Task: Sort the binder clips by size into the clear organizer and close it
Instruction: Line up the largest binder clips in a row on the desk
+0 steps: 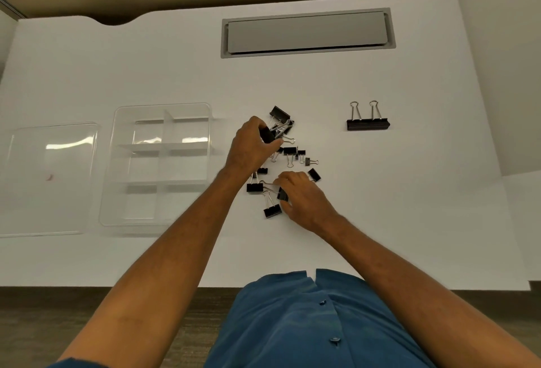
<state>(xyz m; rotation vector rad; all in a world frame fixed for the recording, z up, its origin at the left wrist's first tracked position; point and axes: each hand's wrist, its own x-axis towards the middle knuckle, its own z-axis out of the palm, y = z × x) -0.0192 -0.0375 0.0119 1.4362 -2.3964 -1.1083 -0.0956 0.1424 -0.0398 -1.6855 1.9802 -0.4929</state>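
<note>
Reaching over the near edge of the white worktop (380, 221), above a blue buttoned shirt (292, 323), both bare forearms stretch to a scatter of black binder clips (292, 153). Nearest, the right hand (304, 200) lies over the near end of the scatter, its grip pinching a medium clip (282, 193) between thumb and fingers; another clip (272, 211) lies just beside the thumb and one more (314, 175) just past the fingertips. Slightly farther, the left hand (251, 148) has its grip curled round a black clip (268, 134), lifted at the far end of the pile, touching a tangle of clips with silver wire handles. Small clips lie between the two hands. Left of the pile sits the clear organizer (123, 162), open, with its dividers showing and no clips in its compartments. Its clear lid (73, 192) lies flat further left, just beside it. Well apart to the right, one large clip (368, 124) stands alone, handles upright. Beyond, a grey recessed hatch (307, 33) is set into the far side of the worktop.
</note>
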